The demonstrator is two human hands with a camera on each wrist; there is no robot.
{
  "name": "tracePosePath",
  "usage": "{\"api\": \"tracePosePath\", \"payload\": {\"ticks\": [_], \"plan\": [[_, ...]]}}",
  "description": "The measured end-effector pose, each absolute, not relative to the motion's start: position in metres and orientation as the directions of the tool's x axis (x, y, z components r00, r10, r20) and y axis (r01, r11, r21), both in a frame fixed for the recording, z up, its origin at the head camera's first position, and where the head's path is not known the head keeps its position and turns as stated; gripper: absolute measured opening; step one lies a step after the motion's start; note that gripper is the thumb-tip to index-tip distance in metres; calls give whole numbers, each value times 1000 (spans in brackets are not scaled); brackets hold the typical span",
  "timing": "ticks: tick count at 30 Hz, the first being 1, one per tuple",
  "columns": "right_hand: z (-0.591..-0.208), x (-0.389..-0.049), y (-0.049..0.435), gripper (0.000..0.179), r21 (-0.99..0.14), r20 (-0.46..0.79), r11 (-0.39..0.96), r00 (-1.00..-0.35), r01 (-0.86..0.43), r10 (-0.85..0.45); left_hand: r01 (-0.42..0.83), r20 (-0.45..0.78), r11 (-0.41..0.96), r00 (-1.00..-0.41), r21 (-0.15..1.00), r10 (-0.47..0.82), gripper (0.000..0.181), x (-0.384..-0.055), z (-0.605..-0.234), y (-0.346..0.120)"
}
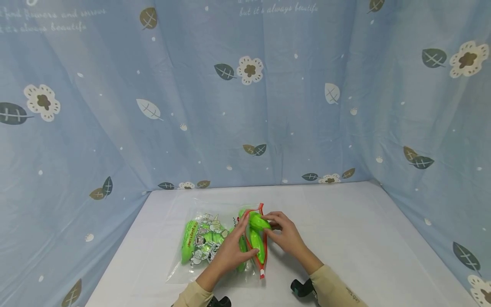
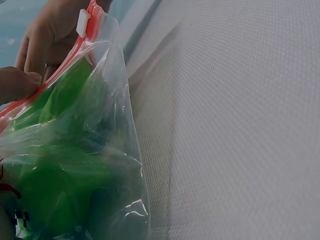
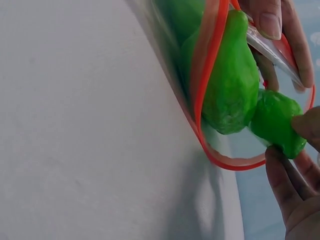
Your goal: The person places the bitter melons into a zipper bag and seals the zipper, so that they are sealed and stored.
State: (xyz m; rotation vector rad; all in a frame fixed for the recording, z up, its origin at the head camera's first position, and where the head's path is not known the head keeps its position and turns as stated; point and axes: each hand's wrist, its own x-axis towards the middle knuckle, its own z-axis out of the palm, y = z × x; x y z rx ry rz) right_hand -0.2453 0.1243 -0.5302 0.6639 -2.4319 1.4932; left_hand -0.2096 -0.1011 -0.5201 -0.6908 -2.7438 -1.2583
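A clear zip bag [image 1: 209,251] with cartoon print lies on the table, holding several glossy bright green pieces. Its red-edged mouth [image 3: 209,65] gapes toward the right. My left hand [image 1: 229,252] grips the bag at this mouth, fingers at the far part and thumb at the near part of the rim. Between the fingertips of my right hand [image 1: 285,234] is a rounded green lump [image 3: 275,122], pinched right at the mouth. Just inside, a longer, pear-shaped green piece [image 3: 232,75] lies against the lump. A white slider [image 2: 83,23] sits at the near end of the red zip.
A white cloth covers the table [image 1: 337,230]. Blue curtains [image 1: 199,106] with leaf and flower print stand behind it and along both sides. Black wrist devices [image 1: 302,288] show by the sleeves at the near edge.
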Motion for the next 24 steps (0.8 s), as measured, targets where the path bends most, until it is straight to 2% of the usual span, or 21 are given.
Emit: {"api": "tracePosePath", "payload": {"ticks": [24], "plan": [[-532,-244,102,30,-803,438,395,-892,-446,-116,463,272,562,-879,686,392,101,-211,-522,-101]]}}
